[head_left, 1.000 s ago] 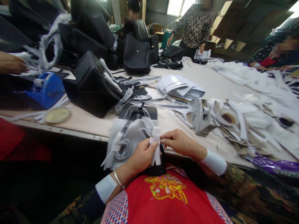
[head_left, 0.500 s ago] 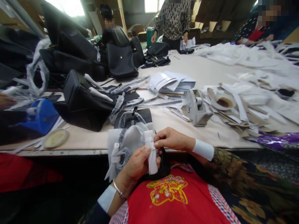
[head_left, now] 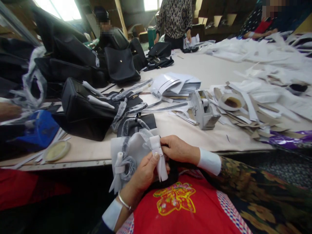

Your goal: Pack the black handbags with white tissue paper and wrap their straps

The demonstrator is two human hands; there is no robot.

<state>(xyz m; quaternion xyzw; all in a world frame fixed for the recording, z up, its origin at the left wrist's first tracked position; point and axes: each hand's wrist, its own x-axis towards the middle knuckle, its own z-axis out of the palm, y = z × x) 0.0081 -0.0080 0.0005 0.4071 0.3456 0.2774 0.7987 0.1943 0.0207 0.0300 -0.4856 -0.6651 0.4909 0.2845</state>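
White foam wrapping, banded round its middle, is pinched in my left hand, thumb on its front. My right hand closes on the upper right edge of the same wrapping; its fingertips are partly hidden behind it. The wrapping belongs to a black handbag at the table's front edge, largely covered by a pale sheet. On the bag's left side hangs a second wrapped bundle beside a coil of clear plastic-covered strap.
A grey tape dispenser stands right of the bag, near a tape roll on cardboard strips. Behind lies a stack of white sheets. Black bags and a blue tape dispenser are at left. Co-workers stand or sit around the table.
My right hand has moved slightly down and its fingers now reach behind the wrapping's edge. The wrapping's lower end has swung to the right and spread apart. The whole view has shifted slightly.
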